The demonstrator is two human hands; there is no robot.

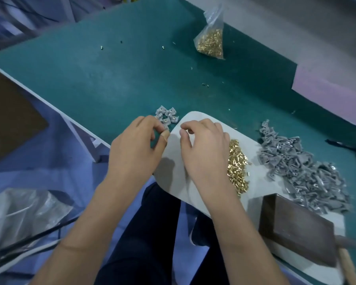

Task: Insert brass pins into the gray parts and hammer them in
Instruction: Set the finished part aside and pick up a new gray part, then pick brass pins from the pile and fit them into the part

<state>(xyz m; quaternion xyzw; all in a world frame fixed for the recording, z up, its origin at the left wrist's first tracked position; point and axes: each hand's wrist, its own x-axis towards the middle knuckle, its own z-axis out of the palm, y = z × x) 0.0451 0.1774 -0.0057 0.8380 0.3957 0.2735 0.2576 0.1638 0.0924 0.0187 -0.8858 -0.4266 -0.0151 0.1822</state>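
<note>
Lying at the far left on the blue floor, a crumpled clear bag sits beside dark cables. The green table runs across the view, with a few stray bits scattered on it. Near its front edge a small cluster of gray parts rests just beyond the left hand. That hand has its fingers curled, thumb and forefinger pinching a gray part at the edge of the cluster. Just right of it, the right hand hovers over a pale mat, its fingers curled in and the thumb tip brought near the forefinger; whether a pin is pinched there cannot be told, as anything held is too small to see. The two hands are close but apart. Beside the right hand's outer edge a heap of brass pins lies on the mat. Farther right, a large pile of gray pieces spreads from the mat's edge onto the table. In front of that pile a dark block sits on the mat, with a wooden handle showing at its right corner. At the table's far side, a plastic pouch of pins stands well apart from the rest.
</note>
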